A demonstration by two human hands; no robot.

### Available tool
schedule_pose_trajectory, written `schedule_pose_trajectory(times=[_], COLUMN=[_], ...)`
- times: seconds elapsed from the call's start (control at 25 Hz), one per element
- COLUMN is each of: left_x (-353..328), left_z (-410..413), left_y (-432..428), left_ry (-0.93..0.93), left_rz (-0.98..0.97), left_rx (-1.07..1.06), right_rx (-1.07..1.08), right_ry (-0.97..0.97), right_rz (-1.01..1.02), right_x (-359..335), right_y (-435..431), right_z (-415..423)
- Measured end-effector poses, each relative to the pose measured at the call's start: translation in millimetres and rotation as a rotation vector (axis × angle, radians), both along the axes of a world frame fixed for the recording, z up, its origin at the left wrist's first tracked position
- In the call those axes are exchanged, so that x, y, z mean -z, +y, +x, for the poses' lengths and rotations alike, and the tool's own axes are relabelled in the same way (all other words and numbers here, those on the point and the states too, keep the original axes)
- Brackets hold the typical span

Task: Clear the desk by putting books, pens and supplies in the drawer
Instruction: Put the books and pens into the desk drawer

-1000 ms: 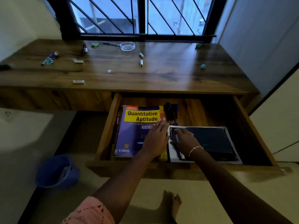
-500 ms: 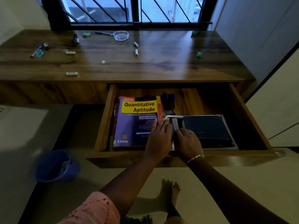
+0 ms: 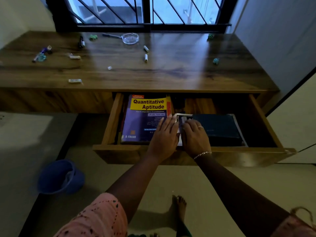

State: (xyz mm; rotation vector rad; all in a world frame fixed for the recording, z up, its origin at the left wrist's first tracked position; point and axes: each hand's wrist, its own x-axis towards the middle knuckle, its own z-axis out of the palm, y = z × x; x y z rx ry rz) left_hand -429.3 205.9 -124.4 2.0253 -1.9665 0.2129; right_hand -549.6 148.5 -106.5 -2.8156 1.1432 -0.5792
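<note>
The drawer [image 3: 188,150] hangs open under the wooden desk [image 3: 171,74]. Inside on the left lies a purple "Quantitative Aptitude" book [image 3: 145,117]. On the right, a dark blue book [image 3: 218,127] lies on a white-edged book [image 3: 179,117]. Dark pens [image 3: 178,104] sit at the back between them. My left hand [image 3: 164,135] lies flat on the purple book's lower right corner. My right hand [image 3: 195,135] rests on the left edge of the white-edged book, right beside the left hand. Markers [image 3: 146,57], an eraser [image 3: 75,80] and a blue pen [image 3: 41,54] lie on the desk.
A glass ashtray [image 3: 130,38] and small green items [image 3: 215,61] sit on the desk near the barred window. A blue bucket [image 3: 59,177] stands on the floor at the left. My bare foot [image 3: 177,209] is below the drawer. A wall closes the right side.
Both hands have drawn back toward the drawer front and come together. My right hand slid left to the white-edged book's left edge.
</note>
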Motion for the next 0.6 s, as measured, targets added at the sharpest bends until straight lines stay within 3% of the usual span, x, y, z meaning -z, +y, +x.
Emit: schedule_pose_trajectory(times=[0.28,0.48,0.6], left_x=[0,-2,-10], left_z=[38,79,97], left_y=[-51,-73,-93], left_ry=[0.009,0.004,-0.054], left_rz=[0.11,0.244,0.261], left_rx=[-0.036,0.014,-0.023], right_rx=[-0.163,-0.343,-0.294], right_ry=[0.043,0.245,0.393], right_rz=[-0.037,-0.138,-0.103], right_x=[11,12,6], right_y=[-69,-123,-147], right_z=[30,52,69])
